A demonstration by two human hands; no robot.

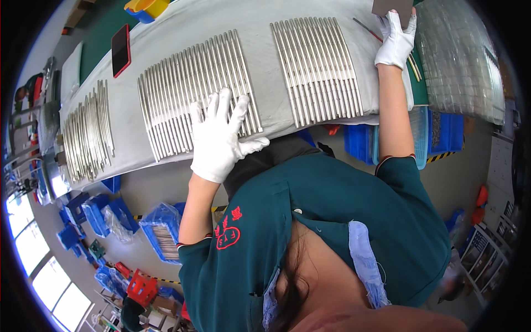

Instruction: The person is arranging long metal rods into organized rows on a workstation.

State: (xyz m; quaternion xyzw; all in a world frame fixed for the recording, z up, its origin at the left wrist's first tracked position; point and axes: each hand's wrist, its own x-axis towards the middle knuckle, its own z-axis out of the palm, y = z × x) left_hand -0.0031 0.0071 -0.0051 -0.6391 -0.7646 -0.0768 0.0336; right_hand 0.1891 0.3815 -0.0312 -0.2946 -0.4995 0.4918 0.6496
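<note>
Slim metal rods lie side by side in three groups on a pale cloth over the table. My left hand, in a white glove, rests palm down with spread fingers on the near ends of the middle group of rods. The right group of rods lies between my two hands, touched by neither. At the far right, my right hand, in a white glove with bare fingertips, is closed on a dark grey flat piece, partly cut off by the picture's edge. A thin tool with a red part lies beside that hand.
Shorter rods lie at the left end. A red-edged phone and a yellow and blue container sit at the back left. Clear plastic-wrapped goods stand on the right. Blue crates stand below the table's edge.
</note>
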